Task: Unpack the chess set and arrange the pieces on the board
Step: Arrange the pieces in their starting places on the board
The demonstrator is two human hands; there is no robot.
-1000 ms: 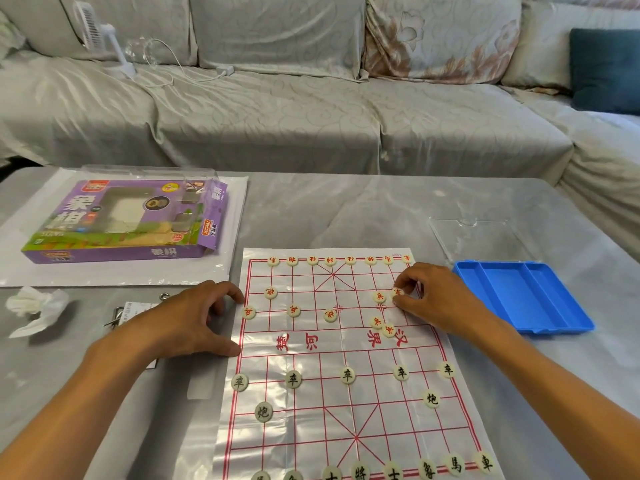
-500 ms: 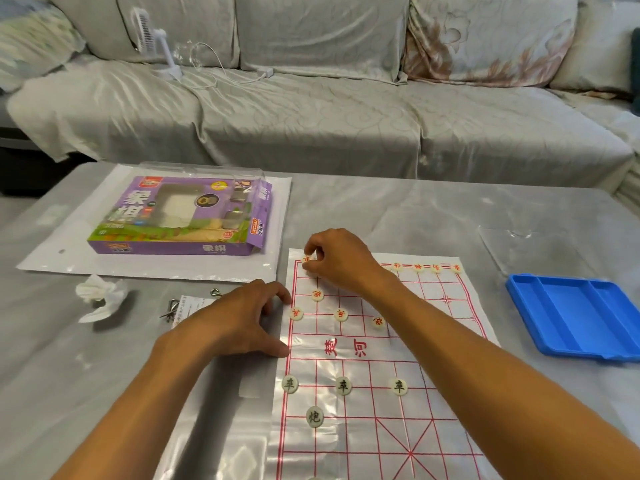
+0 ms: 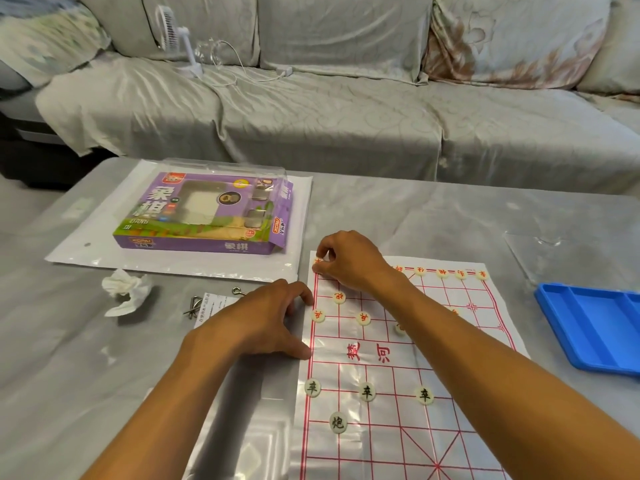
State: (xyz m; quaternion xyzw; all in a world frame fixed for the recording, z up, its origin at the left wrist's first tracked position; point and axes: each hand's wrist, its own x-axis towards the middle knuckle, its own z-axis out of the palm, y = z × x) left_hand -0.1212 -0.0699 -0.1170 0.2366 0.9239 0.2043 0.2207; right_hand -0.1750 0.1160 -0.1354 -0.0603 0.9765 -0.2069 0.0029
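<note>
Thin plastic board with red grid lines, spread flat on the grey table, right of centre. Right hand reached across to the far left corner of the board, fingertips curled down and pinching a red-marked piece right at that corner. Left hand resting on the table at the board's left edge, fingers loosely spread, thumb tip and fingertips touching the edge. More red-marked pieces set in the far half, a row of them along the far edge to the right of the wrist. Black-marked pieces lined up in the near half, one more nearer still. Purple box lying on a white sheet at far left. Crumpled tissue near that sheet, small metal hooks and a printed slip just right of it. Blue tray with dividers at the right edge, clear lid beyond it. Grey sofa behind the table, a small white fan standing on its seat.
</note>
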